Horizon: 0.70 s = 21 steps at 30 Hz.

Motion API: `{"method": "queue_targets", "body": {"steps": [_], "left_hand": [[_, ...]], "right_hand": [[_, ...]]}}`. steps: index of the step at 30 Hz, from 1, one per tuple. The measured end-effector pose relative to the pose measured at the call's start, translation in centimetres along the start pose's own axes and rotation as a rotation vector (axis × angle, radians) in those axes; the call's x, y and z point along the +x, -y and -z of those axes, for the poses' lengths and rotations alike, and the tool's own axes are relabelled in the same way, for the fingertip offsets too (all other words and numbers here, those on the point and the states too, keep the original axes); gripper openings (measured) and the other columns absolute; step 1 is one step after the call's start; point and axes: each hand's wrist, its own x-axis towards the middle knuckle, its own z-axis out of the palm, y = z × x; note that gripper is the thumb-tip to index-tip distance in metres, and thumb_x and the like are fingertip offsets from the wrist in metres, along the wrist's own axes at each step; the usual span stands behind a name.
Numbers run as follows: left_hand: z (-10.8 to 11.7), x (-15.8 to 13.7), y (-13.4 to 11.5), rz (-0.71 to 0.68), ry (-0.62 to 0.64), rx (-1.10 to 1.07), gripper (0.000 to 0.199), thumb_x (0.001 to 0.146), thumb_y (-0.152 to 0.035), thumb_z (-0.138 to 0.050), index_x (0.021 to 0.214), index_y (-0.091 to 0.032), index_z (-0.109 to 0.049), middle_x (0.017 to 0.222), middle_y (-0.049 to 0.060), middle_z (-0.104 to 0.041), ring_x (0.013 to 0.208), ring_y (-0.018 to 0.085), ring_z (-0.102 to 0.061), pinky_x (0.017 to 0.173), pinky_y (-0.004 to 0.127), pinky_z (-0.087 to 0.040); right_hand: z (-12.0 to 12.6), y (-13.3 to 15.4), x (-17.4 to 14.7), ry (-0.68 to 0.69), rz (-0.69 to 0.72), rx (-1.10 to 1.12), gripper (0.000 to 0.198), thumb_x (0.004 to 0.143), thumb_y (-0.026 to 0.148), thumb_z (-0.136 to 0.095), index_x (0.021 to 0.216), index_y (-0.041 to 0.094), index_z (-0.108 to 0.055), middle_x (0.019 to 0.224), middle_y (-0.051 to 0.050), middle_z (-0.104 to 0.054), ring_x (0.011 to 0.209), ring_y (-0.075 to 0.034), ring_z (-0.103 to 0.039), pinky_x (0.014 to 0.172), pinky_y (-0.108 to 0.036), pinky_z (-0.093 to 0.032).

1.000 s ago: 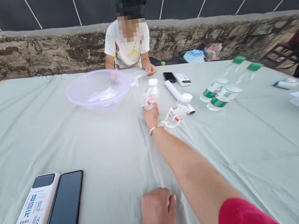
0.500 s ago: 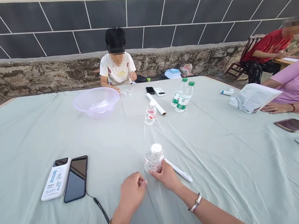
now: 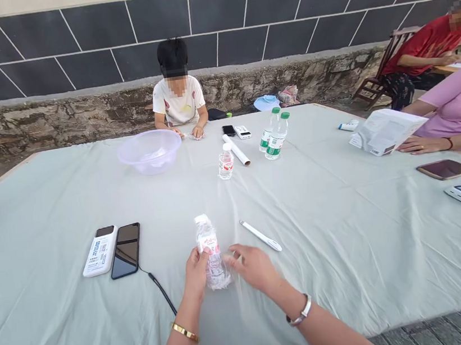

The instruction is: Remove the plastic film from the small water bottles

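A small clear water bottle (image 3: 209,251) with a white cap and a red label stands on the pale green tablecloth (image 3: 324,205) right in front of me. My left hand (image 3: 196,274) grips its left side. My right hand (image 3: 255,267) is beside the bottle's lower right, fingers spread, blurred; whether it touches the bottle I cannot tell. A white pen-like stick (image 3: 261,235) lies just right of my hands. A second small bottle (image 3: 225,162) stands farther out at the table's middle.
A white power bank (image 3: 100,250) and black phone (image 3: 126,249) with a cable lie to the left. A clear bowl (image 3: 150,151), a white roll (image 3: 236,149) and two green-capped bottles (image 3: 274,135) stand far off. A person sits opposite; another person's arm (image 3: 442,140) rests at the right, near a phone (image 3: 445,169).
My right hand brought the small bottle from the table's middle back to me. My left hand has taken hold of it, and my right hand has come off to its side.
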Motion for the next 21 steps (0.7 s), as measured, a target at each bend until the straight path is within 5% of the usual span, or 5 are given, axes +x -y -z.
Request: {"method": "queue_targets", "body": {"steps": [3,7,13,17,21], "left_hand": [[0.2,-0.3,0.2,0.104,-0.015,-0.083,0.048,0.064,-0.054,-0.071,0.087,-0.014,-0.060,0.072,0.002,-0.066,0.067,0.018,-0.063,0.064,0.029,-0.048],[0.1,0.0,0.6,0.162,-0.037,-0.200,0.045,0.062,-0.054,-0.072,0.078,-0.013,-0.059,0.064,0.001,-0.063,0.061,0.016,-0.062,0.061,0.028,-0.048],[0.1,0.6,0.8,0.254,-0.065,-0.338,0.036,0.072,-0.044,-0.068,0.085,-0.011,-0.063,0.066,0.002,-0.065,0.056,0.014,-0.062,0.057,0.026,-0.048],[0.3,0.6,0.2,0.240,-0.096,-0.329,0.030,0.077,-0.039,-0.064,0.090,-0.011,-0.064,0.071,0.004,-0.068,0.060,0.015,-0.064,0.058,0.025,-0.050],[0.5,1.4,-0.4,0.214,-0.162,-0.338,0.026,0.078,-0.037,-0.064,0.085,-0.012,-0.063,0.064,0.002,-0.066,0.054,0.014,-0.062,0.053,0.024,-0.049]], "right_hand": [[1.7,-4.1,1.7,-0.237,-0.160,-0.211,0.031,0.086,0.034,-0.053,0.113,0.021,-0.059,0.110,-0.012,-0.063,0.095,-0.026,-0.059,0.077,-0.036,-0.042],[2.1,-6.6,3.4,-0.144,-0.185,-0.328,0.016,0.083,0.027,-0.057,0.096,0.019,-0.062,0.100,-0.014,-0.062,0.095,-0.028,-0.055,0.076,-0.035,-0.040],[2.8,-2.2,5.1,-0.002,-0.148,-0.087,0.016,0.090,0.030,-0.048,0.099,0.022,-0.059,0.077,-0.002,-0.065,0.065,-0.017,-0.057,0.056,-0.025,-0.034],[4.4,1.6,6.8,0.076,-0.093,0.011,0.021,0.089,0.035,-0.048,0.099,0.024,-0.063,0.086,-0.003,-0.067,0.071,-0.016,-0.058,0.056,-0.023,-0.033],[5.7,3.4,4.7,0.201,0.043,-0.046,0.021,0.087,0.031,-0.049,0.093,0.023,-0.067,0.086,-0.003,-0.068,0.074,-0.016,-0.058,0.057,-0.023,-0.032]]}}
